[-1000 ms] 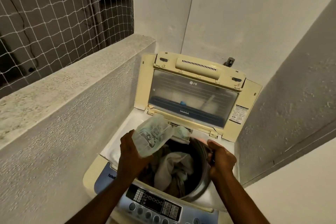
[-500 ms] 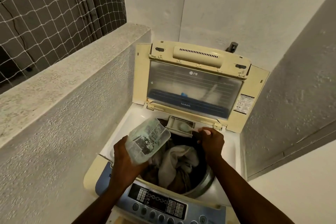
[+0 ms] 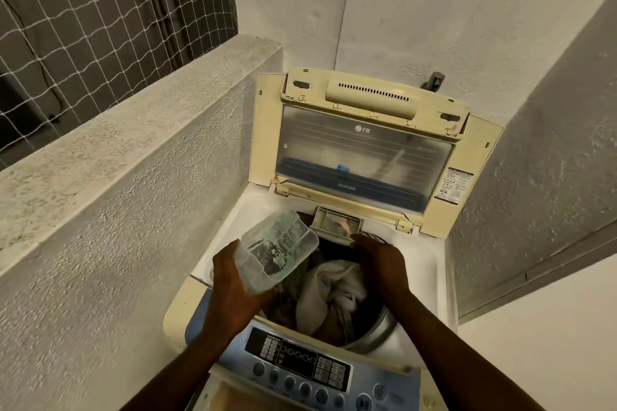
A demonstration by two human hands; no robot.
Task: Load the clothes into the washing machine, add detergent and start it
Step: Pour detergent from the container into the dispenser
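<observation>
A top-loading washing machine (image 3: 430, 277) stands with its cream lid (image 3: 364, 150) raised. Its drum holds clothes (image 3: 330, 290), a pale cloth lying on top of darker ones. My left hand (image 3: 233, 287) grips a clear plastic detergent container (image 3: 277, 250), tilted with its open mouth toward the back over the drum's left rim. My right hand (image 3: 380, 260) reaches over the drum to the small detergent drawer (image 3: 327, 220) under the lid hinge. Its fingers pinch a small pale scoop (image 3: 345, 227) whose tip lies in the drawer.
The blue control panel (image 3: 300, 360) with round buttons runs along the near edge. A rough concrete ledge (image 3: 133, 150) hems the machine on the left, with netting (image 3: 83, 10) above it. White walls close in at the back and right; a tap (image 3: 434, 81) sits behind the lid.
My right hand has moved from the drum's right rim forward to the detergent drawer. My left hand has lowered the container slightly and keeps it tilted over the drum.
</observation>
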